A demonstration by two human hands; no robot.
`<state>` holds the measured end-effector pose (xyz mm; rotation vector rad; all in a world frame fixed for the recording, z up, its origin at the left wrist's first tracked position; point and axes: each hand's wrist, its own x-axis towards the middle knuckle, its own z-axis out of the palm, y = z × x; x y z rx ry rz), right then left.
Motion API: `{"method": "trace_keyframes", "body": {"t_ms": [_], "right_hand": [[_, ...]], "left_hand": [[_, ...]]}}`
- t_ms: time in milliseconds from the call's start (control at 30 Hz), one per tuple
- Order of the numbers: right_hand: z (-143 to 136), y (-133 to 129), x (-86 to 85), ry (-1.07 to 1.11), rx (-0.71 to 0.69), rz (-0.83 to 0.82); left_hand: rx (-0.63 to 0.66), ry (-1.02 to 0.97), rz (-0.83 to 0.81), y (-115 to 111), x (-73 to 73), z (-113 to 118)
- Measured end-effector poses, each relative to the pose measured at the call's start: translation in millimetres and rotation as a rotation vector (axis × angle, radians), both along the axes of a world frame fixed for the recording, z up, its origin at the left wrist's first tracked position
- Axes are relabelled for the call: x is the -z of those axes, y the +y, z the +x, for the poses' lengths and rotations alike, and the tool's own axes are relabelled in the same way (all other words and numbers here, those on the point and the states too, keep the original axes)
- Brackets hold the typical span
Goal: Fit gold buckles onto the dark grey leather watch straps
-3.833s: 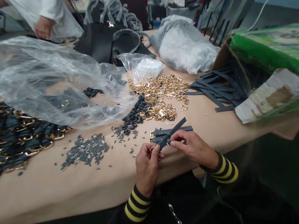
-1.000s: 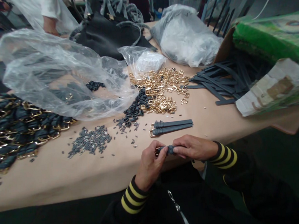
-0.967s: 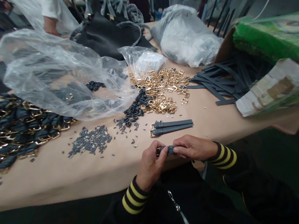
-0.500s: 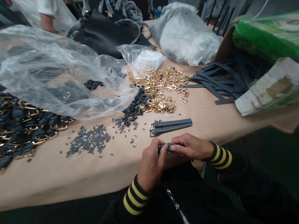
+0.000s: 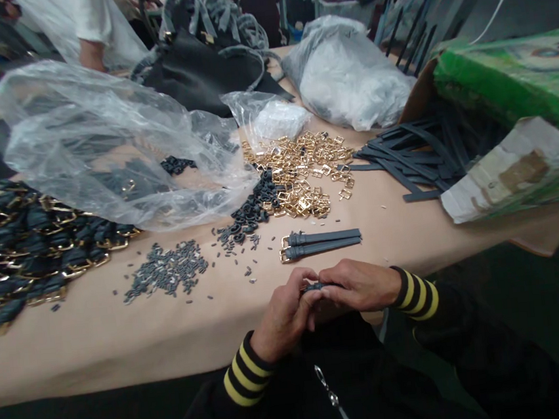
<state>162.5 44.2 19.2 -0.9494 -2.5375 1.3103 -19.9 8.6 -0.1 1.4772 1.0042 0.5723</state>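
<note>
At the table's front edge, my left hand (image 5: 286,315) and my right hand (image 5: 360,284) meet, both closed on a small dark strap piece (image 5: 315,286) that their fingers mostly cover. Just beyond them lie two dark straps with gold buckles (image 5: 322,243), side by side. A heap of gold buckles (image 5: 305,167) sits farther back, with dark loops (image 5: 250,212) along its left side. Small dark pieces (image 5: 169,269) are spread in a pile left of my hands.
Clear plastic (image 5: 120,146) covers the left middle. Buckled straps (image 5: 30,246) are piled far left. Loose dark strips (image 5: 417,153) spill from a green box (image 5: 508,75) at right. A black bag (image 5: 191,66), a stuffed plastic bag (image 5: 350,74) and a person's arm (image 5: 92,53) are behind.
My right hand's fingers have come over the strap piece and against my left fingers, covering more of it. The whole view has shifted slightly, with the table lower in the picture.
</note>
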Motion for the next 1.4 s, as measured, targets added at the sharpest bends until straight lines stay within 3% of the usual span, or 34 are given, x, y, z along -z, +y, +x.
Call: {"method": "trace_keyframes", "body": {"t_ms": [167,233,400,467,533,600,700,800,933,1067,1200,1300,1400], "right_hand": [[0,10,5.6,0.095,-0.001,0.057],[1,19,9.2,0.032,0.064,0.138],[7,43,21.7,-0.074,0.409,0.398],[20,54,23.7,-0.11,0.51,0.464],[43,66,21.2,-0.287,0.642,0.494],[75,75,15.4,-0.598,0.795,0.496],[123,83,9.4,-0.773,0.912,0.473],[154,85,12.5,-0.848,0.917,0.438],[167,84,17.0,-0.838,0.855,0.425],[143,76,5.9,-0.704,0.785,0.494],[71,47,-13.0,-0.29,0.487,0.675],[17,22,-19.8,-0.139,0.242,0.647],[-7,10,-18.1,-0.081,0.206,0.506]], "left_hand": [[-0.033,0.025,0.004,10,4.8,2],[-0.104,0.14,0.163,19,9.3,5],[-0.263,0.456,0.684,40,27.1,10],[-0.29,0.57,0.806,44,35.1,12],[-0.307,0.669,0.878,46,40.9,15],[-0.318,0.752,0.917,47,43.3,17],[-0.34,0.849,0.938,48,40.5,19],[-0.358,0.919,0.891,46,33.2,18],[-0.362,0.986,0.803,39,26.2,8],[-0.401,0.923,0.824,31,25.0,-4],[-0.489,0.581,0.804,19,12.3,4],[-0.412,0.267,0.493,11,-3.7,17],[-0.436,0.072,0.171,9,-12.1,21]]}}
